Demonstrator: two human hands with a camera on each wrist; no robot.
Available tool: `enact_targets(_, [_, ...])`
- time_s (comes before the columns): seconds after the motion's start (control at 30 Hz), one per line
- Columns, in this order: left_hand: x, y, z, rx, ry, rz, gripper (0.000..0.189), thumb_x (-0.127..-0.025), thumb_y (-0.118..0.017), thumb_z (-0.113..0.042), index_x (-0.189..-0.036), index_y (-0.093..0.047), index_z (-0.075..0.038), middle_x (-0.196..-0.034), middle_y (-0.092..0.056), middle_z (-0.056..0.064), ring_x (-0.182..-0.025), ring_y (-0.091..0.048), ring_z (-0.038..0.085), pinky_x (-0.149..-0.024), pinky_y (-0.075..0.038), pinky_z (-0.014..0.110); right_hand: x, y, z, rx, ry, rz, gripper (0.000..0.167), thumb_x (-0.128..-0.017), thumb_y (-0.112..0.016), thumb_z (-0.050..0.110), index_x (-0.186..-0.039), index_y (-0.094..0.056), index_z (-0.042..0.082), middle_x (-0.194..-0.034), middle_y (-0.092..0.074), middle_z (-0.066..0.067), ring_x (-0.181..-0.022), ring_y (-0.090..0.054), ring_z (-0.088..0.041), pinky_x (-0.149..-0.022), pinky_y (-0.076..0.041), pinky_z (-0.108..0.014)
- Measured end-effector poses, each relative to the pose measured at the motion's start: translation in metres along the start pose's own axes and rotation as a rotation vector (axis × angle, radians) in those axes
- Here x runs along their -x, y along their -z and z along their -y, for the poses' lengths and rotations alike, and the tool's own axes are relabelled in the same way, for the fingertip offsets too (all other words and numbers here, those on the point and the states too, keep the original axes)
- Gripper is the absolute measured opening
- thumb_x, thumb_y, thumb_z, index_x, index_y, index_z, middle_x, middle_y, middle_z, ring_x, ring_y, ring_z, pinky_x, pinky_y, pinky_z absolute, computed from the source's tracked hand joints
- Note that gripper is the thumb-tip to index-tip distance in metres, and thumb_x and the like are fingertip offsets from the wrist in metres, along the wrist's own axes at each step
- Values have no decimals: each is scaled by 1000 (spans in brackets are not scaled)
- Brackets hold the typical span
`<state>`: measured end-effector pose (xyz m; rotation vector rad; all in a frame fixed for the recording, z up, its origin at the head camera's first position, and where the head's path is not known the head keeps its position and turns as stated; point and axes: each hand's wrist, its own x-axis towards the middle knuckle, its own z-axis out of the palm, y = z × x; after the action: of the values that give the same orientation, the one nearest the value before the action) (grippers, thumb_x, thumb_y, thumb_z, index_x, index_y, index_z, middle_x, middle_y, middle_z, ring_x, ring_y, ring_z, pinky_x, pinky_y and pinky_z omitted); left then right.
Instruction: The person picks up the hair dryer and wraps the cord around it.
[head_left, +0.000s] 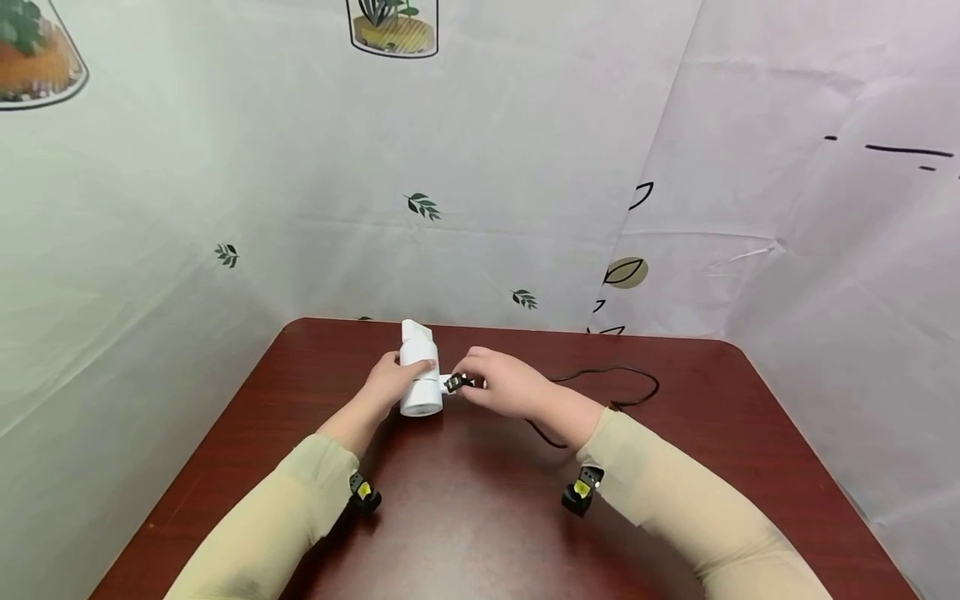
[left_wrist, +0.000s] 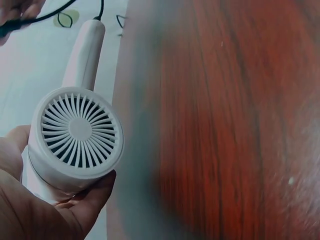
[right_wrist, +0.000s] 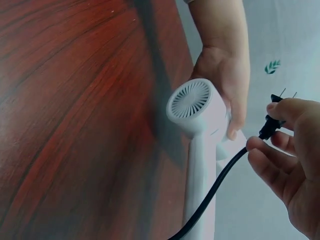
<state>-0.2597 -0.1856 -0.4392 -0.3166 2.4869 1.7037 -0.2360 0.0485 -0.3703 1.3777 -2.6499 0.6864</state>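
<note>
A white hair dryer [head_left: 418, 353] is held by its barrel in my left hand [head_left: 392, 381], near the far side of the table. Its round slatted intake grille [left_wrist: 80, 128] faces the left wrist camera, with the handle [left_wrist: 85, 55] stretching away behind it. My right hand [head_left: 506, 382] pinches a black two-pin plug [right_wrist: 274, 117] just right of the dryer. Two thin metal prongs stick out past the fingers in the right wrist view. From the plug a black cord [right_wrist: 212, 192] curves down in front of the dryer's handle.
The dark red wooden table [head_left: 465, 517] lies under both arms. More of the black cord [head_left: 637, 372] loops on the tabletop right of the right hand. A pale printed cloth [head_left: 525, 167] hangs behind the table's far edge.
</note>
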Motion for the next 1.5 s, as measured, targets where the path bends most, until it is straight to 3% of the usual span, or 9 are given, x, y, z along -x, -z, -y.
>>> enact_targets(0.17, [8,-7,-7,12,-1,20,80,-89,-70,-44,-145,-35,2,-131,-52,21,-107,-60,32,-84,-53,41,-5,6,8,-78,-27,-6,11,-95,-67,16,-106,-68,15,-92,-55,6,-84,-59,-14,-73,-49,-22])
enact_targets(0.37, [17,-14,-13,68,5,64,71,-93,-66,-41,-142,-39,2,-127,-56,20,-104,-62,29,-79,-54,37,-12,12,11,-117,-60,-16,12,-95,-67,16,-107,-66,15,-82,-53,4,-76,-53,-14,-66,-44,-25])
enact_targets(0.67, [24,-23,-18,114,-7,81,60,-90,-69,-42,-124,-54,5,-105,-65,17,-82,-66,22,-66,-55,32,-25,18,14,-253,-156,-29,16,-98,-64,18,-113,-65,16,-86,-61,6,-76,-54,-10,-67,-47,-27])
enact_targets(0.9, [31,-28,-18,132,5,106,61,-91,-67,-44,-126,-52,4,-108,-64,17,-85,-66,22,-68,-55,34,-29,19,17,-386,-241,-40,18,-99,-62,21,-116,-63,17,-86,-63,0,-63,-57,-13,-61,-49,-29])
enact_targets(1.03, [34,-31,-19,116,-5,124,61,-93,-65,-44,-128,-51,3,-107,-64,17,-85,-66,23,-67,-55,34,-30,21,16,-408,-282,-46,20,-99,-62,23,-119,-63,18,-89,-63,1,-68,-61,-16,-59,-50,-29])
enact_targets(1.3, [42,-40,-21,119,-30,146,55,-90,-68,-38,-125,-54,3,-101,-67,15,-82,-66,23,-66,-55,34,-34,22,14,-511,-293,-97,21,-100,-62,19,-120,-62,13,-88,-67,-5,-79,-67,-20,-77,-56,-42])
enact_targets(1.5, [48,-44,-23,88,-46,154,59,-88,-70,-40,-124,-54,4,-101,-67,15,-83,-66,24,-70,-54,36,-36,27,16,-535,-341,-135,24,-100,-62,20,-122,-61,12,-89,-65,-7,-80,-68,-20,-78,-56,-44])
